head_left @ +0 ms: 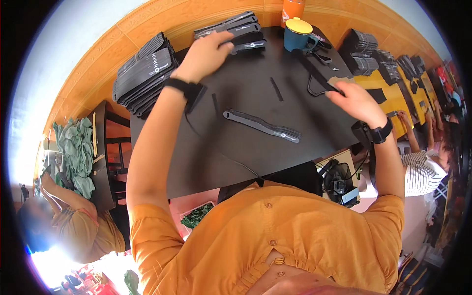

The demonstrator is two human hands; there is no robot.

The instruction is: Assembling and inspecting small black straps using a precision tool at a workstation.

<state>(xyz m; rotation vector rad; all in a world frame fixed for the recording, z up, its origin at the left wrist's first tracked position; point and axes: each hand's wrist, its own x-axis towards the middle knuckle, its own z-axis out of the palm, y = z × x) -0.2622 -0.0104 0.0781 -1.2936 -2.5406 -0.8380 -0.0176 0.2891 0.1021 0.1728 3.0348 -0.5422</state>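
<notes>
My right hand (361,102) pinches the near end of a long black strap (310,70), which slants away over the right side of the dark table. My left hand (206,55) reaches to the far side, its thumb and fingers apart, beside a pile of black straps (247,30) with pale printed labels. Whether its fingertips touch the pile I cannot tell. A small stack of matching straps (260,126) lies in the middle of the table. Two short black strips (277,89) rest beyond it. Both wrists wear black bands with devices.
A tall stack of black straps (147,73) stands at the left edge. A teal mug (297,40) with a yellow lid and an orange container (293,11) stand at the back. More bundles (361,44) lie to the right. Other people work on both sides.
</notes>
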